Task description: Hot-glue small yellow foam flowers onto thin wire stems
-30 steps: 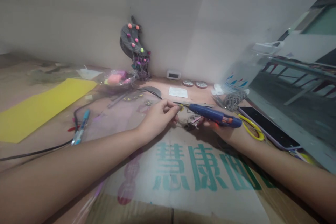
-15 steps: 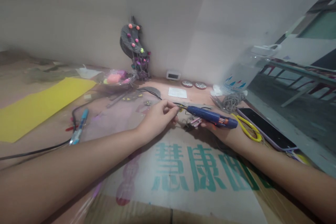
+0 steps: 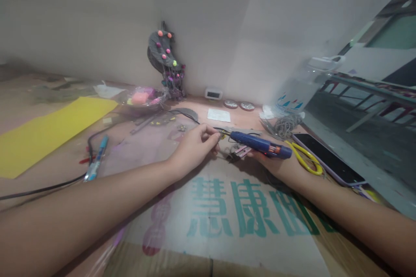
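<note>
My right hand (image 3: pixel 276 165) grips a blue glue gun (image 3: pixel 260 145) whose nozzle points left. My left hand (image 3: pixel 195 147) is closed in a pinch on a tiny yellowish piece (image 3: pixel 222 135) right at the nozzle tip. Both hands hover just above a cardboard sheet with green printed characters (image 3: pixel 227 207). A small metal clip (image 3: pixel 238 152) lies under the gun.
Yellow scissors (image 3: pixel 305 161) and a phone (image 3: pixel 328 162) lie right of my right hand. A blue pen (image 3: pixel 95 160), a black cable (image 3: pixel 91 143) and yellow paper (image 3: pixel 48 132) are on the left. A grey ornament with coloured beads (image 3: pixel 165 60) leans against the back wall, beside a bag of pompoms (image 3: pixel 143 97).
The glue gun and my right hand have shifted slightly left, closer to my left hand's pinch. The left hand has barely moved.
</note>
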Action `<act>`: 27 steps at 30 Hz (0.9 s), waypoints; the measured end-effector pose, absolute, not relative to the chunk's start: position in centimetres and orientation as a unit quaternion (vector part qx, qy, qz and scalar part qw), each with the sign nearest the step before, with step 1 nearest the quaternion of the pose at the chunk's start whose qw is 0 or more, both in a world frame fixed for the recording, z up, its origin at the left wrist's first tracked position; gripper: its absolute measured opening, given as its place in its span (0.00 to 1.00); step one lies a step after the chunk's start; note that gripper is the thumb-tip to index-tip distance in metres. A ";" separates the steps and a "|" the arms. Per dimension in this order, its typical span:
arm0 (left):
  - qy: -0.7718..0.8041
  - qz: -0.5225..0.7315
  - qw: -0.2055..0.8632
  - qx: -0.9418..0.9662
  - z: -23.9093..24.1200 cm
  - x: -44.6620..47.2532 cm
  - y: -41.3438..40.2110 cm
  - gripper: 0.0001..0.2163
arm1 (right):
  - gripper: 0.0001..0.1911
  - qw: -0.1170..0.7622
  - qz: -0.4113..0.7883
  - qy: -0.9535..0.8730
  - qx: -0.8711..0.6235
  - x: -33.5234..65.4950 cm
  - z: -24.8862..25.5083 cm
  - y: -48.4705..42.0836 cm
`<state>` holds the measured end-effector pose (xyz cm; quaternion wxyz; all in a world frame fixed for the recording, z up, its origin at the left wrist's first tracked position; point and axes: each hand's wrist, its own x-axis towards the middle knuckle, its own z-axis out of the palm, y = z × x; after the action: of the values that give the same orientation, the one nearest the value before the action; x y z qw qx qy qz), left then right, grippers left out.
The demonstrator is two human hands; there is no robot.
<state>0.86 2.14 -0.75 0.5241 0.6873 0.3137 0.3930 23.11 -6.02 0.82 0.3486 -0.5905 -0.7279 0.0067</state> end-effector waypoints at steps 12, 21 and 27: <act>0.316 0.391 0.519 0.691 -0.9 0.8 2.1 0.09 | 0.08 0.333 -0.023 -0.724 -0.603 23.3 0.8 -5.9; 0.312 0.389 0.522 0.691 -0.7 0.9 2.2 0.08 | 0.05 0.345 -0.002 -0.728 -0.592 22.9 1.0 -6.1; 0.313 0.388 0.525 0.690 -0.6 0.9 2.1 0.08 | 0.05 0.346 -0.007 -0.724 -0.597 22.9 1.0 -6.1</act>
<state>0.89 2.15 -0.63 0.5247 0.6904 0.3127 0.3876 22.93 -6.08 1.00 0.3457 -0.5970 -0.7239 -0.0073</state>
